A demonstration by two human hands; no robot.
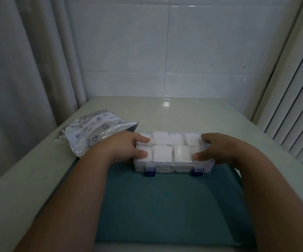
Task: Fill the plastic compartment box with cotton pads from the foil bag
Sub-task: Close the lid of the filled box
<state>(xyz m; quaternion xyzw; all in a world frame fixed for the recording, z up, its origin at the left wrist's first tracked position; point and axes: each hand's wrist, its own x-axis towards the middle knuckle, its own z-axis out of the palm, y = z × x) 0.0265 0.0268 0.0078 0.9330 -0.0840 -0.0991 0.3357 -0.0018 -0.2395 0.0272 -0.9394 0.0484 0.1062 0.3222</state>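
A clear plastic compartment box (pixel 173 166) sits at the far edge of a teal mat, its lid down and two blue latches on its near side. White cotton pads (pixel 162 152) fill its two rows of compartments under the lid. My left hand (pixel 127 147) grips the box's left end, fingers on the lid. My right hand (pixel 219 148) grips the right end the same way. The foil bag (pixel 92 131), printed with sea creatures, lies to the left with its open mouth facing the box.
The teal mat (pixel 174 206) covers the near middle of a pale glossy table (pixel 165 113). A tiled wall stands behind, a curtain hangs at the left, and vertical slats run down the right.
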